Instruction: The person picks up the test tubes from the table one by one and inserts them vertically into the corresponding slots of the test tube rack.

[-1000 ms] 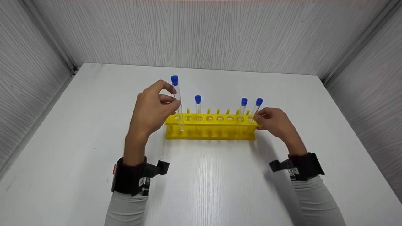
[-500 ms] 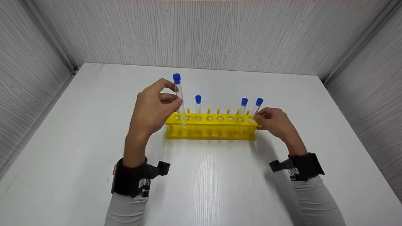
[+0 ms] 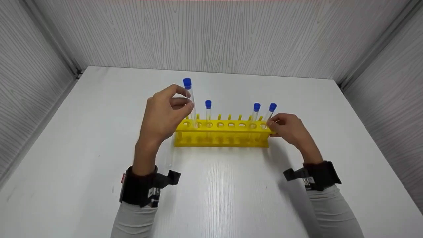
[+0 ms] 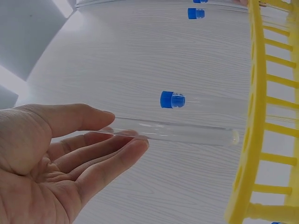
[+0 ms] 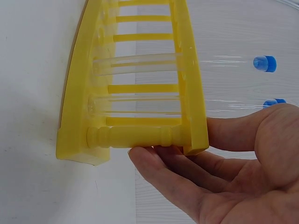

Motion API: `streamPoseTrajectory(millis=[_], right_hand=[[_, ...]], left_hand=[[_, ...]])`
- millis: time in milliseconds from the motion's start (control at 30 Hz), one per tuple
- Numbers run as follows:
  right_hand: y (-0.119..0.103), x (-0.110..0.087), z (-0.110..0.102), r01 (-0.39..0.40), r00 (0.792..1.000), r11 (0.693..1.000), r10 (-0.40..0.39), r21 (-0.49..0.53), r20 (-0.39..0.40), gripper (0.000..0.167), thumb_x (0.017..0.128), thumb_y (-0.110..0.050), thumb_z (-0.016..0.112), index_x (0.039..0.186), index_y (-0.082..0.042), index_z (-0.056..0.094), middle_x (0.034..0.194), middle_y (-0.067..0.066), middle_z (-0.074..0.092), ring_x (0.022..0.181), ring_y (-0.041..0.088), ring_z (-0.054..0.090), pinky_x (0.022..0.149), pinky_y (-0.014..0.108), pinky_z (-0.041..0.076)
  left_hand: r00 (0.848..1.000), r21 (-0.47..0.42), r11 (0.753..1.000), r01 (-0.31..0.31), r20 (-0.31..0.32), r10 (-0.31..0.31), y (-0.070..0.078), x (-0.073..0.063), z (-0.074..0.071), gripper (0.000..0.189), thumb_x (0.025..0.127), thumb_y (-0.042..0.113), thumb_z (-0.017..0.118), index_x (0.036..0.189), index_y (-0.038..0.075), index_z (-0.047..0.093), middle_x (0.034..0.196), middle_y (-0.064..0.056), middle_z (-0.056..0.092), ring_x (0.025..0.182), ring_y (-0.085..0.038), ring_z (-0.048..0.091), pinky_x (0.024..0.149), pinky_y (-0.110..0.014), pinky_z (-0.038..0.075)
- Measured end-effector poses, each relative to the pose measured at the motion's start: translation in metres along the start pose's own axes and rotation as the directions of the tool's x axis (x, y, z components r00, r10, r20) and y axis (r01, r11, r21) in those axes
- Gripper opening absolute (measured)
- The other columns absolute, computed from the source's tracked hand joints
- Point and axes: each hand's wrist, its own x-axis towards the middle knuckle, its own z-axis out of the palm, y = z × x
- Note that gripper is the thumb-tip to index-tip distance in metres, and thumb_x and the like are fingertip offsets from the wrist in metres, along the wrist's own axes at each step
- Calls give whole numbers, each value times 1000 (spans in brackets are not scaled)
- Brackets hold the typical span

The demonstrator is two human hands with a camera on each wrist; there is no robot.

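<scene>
My left hand [image 3: 163, 112] pinches a clear test tube [image 4: 187, 132] with a blue stopper [image 3: 187, 82] between thumb and fingers. The tube hangs nearly upright, leaning slightly left, its rounded bottom close over the yellow test tube rack [image 3: 224, 144], by the second hole from the left. At the rack's right end, my right hand [image 3: 288, 129] grips the top plate and end post, thumb above and fingers below. One stoppered tube [image 3: 208, 112] stands in the third hole. Two more, an upright tube [image 3: 255, 114] and a tilted tube [image 3: 270, 114], occupy the two rightmost holes.
A faint clear tube [image 3: 170, 155] lies on the white table [image 3: 224, 198] just left of the rack. Small yellow pegs [image 3: 229, 117] stick up along the rack's back. A grey wood-grain wall [image 3: 214, 36] rises behind the table, with more panels at both sides.
My left hand has shifted slightly right with its test tube. The tube's bottom has risen from in front of the rack to the second hole. My right hand and the rack stay put.
</scene>
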Motion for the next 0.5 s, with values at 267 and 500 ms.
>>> streamPoseTrajectory(millis=[267,500], right_hand=[[-1,-2,0,-3,1000,1000,3,-2,1,38,105,-29,54,128,0,62,129,22,63,113,33,66,99,46,55],[-1,-2,0,0,1000,1000,0,0,-2,38,105,-30,54,128,0,62,128,21,64,112,33,66,99,45,55]], left_hand=[[1000,-2,1000,-2,4,2,-2,2,3,21,96,16,65,115,7,66,114,-11,76,106,-21,73,96,-39,57],[1000,10,1000,9,16,-9,-4,3,5,21,96,17,66,114,7,65,118,-11,74,109,-22,73,97,-39,56]])
